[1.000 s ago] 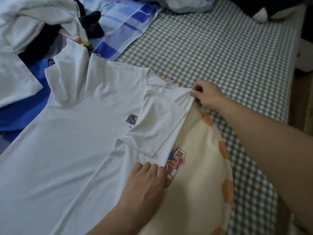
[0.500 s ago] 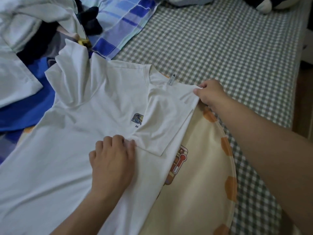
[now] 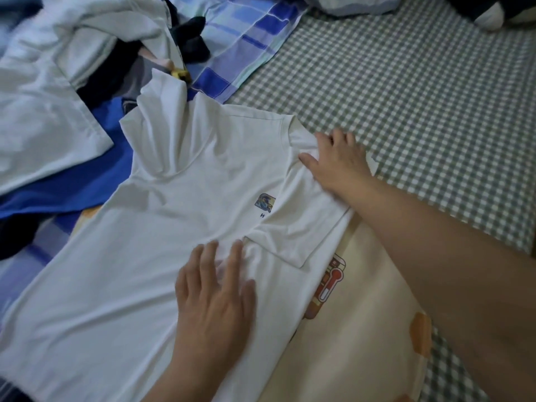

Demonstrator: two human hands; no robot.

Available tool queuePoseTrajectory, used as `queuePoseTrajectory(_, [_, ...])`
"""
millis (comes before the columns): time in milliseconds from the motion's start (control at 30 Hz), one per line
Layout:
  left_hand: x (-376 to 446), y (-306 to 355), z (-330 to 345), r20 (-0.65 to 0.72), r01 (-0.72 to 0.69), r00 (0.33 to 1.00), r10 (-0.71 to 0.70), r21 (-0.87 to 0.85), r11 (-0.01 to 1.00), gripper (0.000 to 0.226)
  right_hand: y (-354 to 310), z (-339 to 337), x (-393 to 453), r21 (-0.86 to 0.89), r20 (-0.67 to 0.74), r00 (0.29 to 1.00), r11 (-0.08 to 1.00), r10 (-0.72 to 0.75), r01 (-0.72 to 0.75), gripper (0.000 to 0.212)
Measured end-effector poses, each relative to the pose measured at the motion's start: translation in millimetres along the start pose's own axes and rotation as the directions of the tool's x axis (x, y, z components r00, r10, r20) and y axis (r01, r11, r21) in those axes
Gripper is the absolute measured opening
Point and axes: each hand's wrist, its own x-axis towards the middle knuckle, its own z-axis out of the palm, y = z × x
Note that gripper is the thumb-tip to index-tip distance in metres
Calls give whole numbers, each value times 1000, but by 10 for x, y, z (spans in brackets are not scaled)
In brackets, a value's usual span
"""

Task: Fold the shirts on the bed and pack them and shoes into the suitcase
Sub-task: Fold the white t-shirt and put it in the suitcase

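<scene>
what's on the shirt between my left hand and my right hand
In the head view, the folded-in sleeve of the white shirt lies between the left hand and right hand, with a small chest logo beside its edge.

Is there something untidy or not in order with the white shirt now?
Yes. The far sleeve of the white shirt stands bunched up, not flat, while the near sleeve is folded in. Small wrinkles sit by the left hand. The right hand presses the shoulder.

We press our left hand [image 3: 214, 297] and right hand [image 3: 338, 161] flat on the white shirt [image 3: 145, 271], its sleeve folded inward.
</scene>
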Motion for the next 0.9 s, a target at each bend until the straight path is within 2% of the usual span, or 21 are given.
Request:
queuePoseTrajectory(167, [-437,118,213,161,-238,959,235,-1,971,61,285,-166,-112,-177,-81,995,983,-54,39,47])
queuePoseTrajectory(267, [-413,177,308,200,-319,927,318,-27,947,64,774,-226,-367,-236,-16,995,967,96,-97,47])
queuePoseTrajectory(333, [-304,209,347,228,-417,880,416,-46,908,64,1155,-206,-713,-244,0,973,943,232,-225,50])
queuePoseTrajectory(433, [-76,240,355,288,-611,751,594,-39,791,61,1611,-161,-1378,-181,-9,897,881,443,-437,53])
queuePoseTrajectory(500, [4,244,305,336,-679,683,649,-35,733,61,1775,-153,-1812,-124,-19,833,826,552,-550,51])
queuePoseTrajectory(567, [-125,203,189,369,-668,678,636,-51,742,63,1799,-124,-2257,-92,-45,764,759,643,-644,47])
queuePoseTrajectory(667, [-739,-9,-44,382,-614,708,594,-82,785,64,1506,-62,-2954,44,-194,641,660,742,-750,54])
queuePoseTrajectory(700, [-972,-138,-114,357,-593,733,579,-83,801,61,1337,-16,-3166,169,-205,572,604,794,-778,56])
queuePoseTrajectory(733, [-1174,-280,-191,317,-572,763,563,-74,817,57,1151,17,-3344,354,-156,482,504,862,-788,54])
queuePoseTrajectory(800, [-1417,-578,-337,261,-548,804,534,-23,836,50,846,139,-3582,632,113,301,166,947,-757,42])
queuePoseTrajectory(833, [-1450,-701,-395,269,-540,812,519,8,841,47,745,172,-3637,697,227,249,21,942,-716,38])
queuePoseTrajectory(900, [-1388,-870,-467,318,-536,811,492,63,842,44,686,126,-3578,801,348,207,-176,914,-572,33])
